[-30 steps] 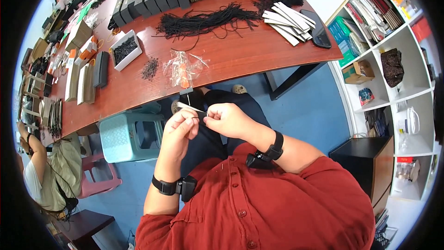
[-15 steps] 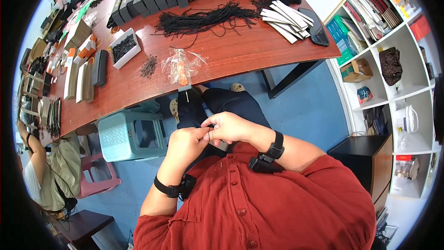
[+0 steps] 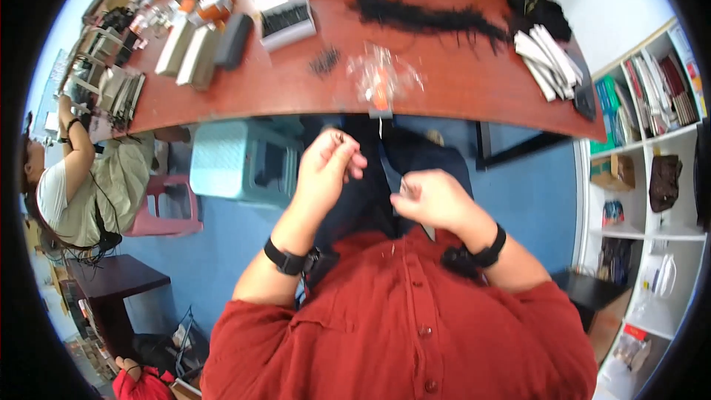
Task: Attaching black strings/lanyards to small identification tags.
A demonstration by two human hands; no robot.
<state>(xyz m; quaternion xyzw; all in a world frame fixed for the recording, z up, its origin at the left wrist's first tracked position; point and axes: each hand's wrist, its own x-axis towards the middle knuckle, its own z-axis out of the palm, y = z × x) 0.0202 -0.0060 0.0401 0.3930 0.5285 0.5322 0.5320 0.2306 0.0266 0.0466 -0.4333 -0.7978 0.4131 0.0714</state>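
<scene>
My left hand (image 3: 323, 170) is raised in front of the table edge, its thumb and fingers pinched together, with a tiny dark piece just showing at the fingertips. Lower and to the right, my right hand (image 3: 437, 198) is closed, and a thin bit pokes out by its thumb; what it is cannot be made out. The two hands are apart, above my lap. Closest to them on the table edge sits a small grey clip (image 3: 381, 113) with a pale thin strip hanging down. Behind it lies a crumpled clear plastic bag (image 3: 384, 78) with something orange in it.
On the red-brown table (image 3: 259, 100) are a pile of small dark bits (image 3: 324, 61), a white box of black pieces (image 3: 287, 26), black cords (image 3: 429, 16) and white strips (image 3: 546, 63). A turquoise stool (image 3: 222, 159) stands left. Another person (image 3: 89, 178) sits farther left.
My hands were together and have moved apart, the left one up and forward, the right one to the right. The view has shifted, so the table sits higher and farther right.
</scene>
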